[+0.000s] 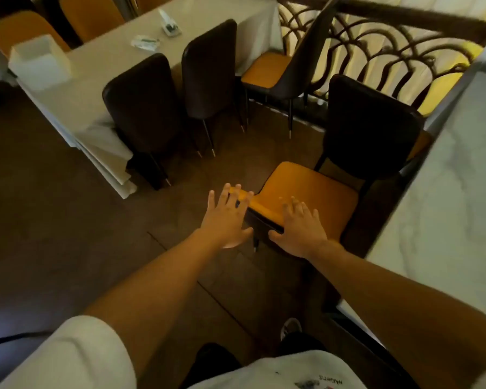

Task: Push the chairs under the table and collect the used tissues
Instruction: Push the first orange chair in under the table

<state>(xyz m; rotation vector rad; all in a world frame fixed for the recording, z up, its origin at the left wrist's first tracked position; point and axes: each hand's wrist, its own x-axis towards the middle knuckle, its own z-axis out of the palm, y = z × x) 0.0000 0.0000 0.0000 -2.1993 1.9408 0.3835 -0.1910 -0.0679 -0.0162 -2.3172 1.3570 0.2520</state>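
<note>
Orange chair [306, 197] beside right counter [446, 209], seat sticking out, left hand [226, 217] and right hand [300, 228] flat, fingers spread, on its front edge; two dark chairs [143, 108] tucked at far counter [118, 60] carrying tissues [145, 42], white box [40, 61]; railing [376, 49] behind.

small upside-down print on white shirt [306, 372], unreadable

Far past the left hand [225, 217] stands a worktop [101, 63] with a pale cloth. A white box [40, 61] and some crumpled tissues [146, 42] lie on it. Another pale worktop [446, 192] is just right of the right hand [299, 228].
</note>
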